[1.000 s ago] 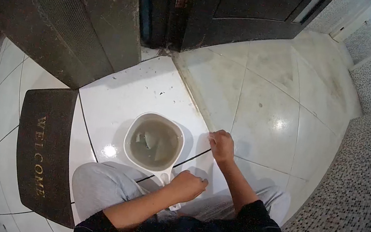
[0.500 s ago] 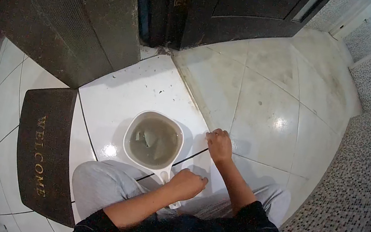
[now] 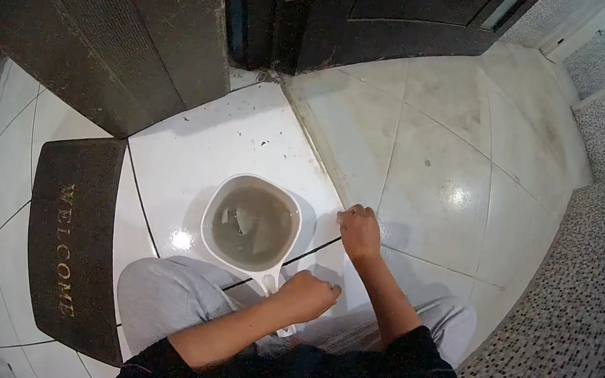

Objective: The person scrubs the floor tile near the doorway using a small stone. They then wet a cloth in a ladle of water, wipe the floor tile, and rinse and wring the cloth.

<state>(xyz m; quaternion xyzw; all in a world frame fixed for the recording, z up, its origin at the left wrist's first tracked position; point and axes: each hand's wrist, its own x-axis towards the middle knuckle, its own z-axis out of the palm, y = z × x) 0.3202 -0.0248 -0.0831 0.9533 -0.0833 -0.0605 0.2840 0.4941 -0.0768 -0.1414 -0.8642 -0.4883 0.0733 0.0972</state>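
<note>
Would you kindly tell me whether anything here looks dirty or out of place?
Yes: dark specks litter the white tile beyond the white dipper, standing out against the bright surface, and brownish smudges mark the duller tiles at right.

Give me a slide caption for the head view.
Left hand over the handle of a white dipper of greyish liquid; right hand near the floor seam.

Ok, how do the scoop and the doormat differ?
The scoop is white; the doormat is dark, with gold lettering. The scoop is bowl-shaped and holds murky liquid; the doormat lies flat. The left hand is over the scoop's handle, its grip unclear; no hand is at the doormat. Both are left of the right hand.
</note>
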